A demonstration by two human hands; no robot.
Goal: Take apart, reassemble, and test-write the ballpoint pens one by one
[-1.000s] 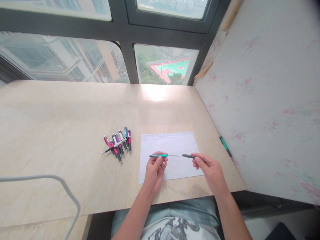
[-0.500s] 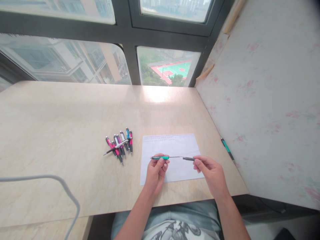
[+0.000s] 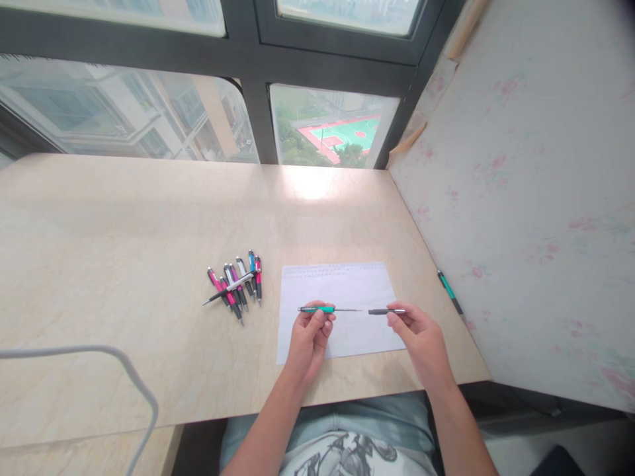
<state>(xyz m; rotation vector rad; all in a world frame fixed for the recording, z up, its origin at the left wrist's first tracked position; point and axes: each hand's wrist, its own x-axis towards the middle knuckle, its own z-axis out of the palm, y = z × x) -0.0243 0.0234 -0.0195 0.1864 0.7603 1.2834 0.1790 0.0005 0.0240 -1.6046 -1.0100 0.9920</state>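
Over the sheet of paper (image 3: 342,340), my left hand (image 3: 310,337) pinches the green pen barrel (image 3: 325,309). A thin refill (image 3: 348,310) sticks out of the barrel's right end, bare along its length. My right hand (image 3: 415,334) is closed on the pen's black grip section (image 3: 380,311), level with the refill. A small gap lies between the refill's tip and the grip section, so the two are apart. Small handwriting runs along the top of the paper, which lies flat beneath both hands.
Several pens (image 3: 233,287) in pink, purple, white and blue lie heaped left of the paper. A green pen (image 3: 450,291) rests by the wall (image 3: 536,218) at the right. A grey cable (image 3: 124,370) curves over the table (image 3: 99,264) at lower left.
My right hand has drawn the grip section slightly right, off the refill's tip, and more of the section now shows at the fingers. My left hand keeps its hold on the barrel.
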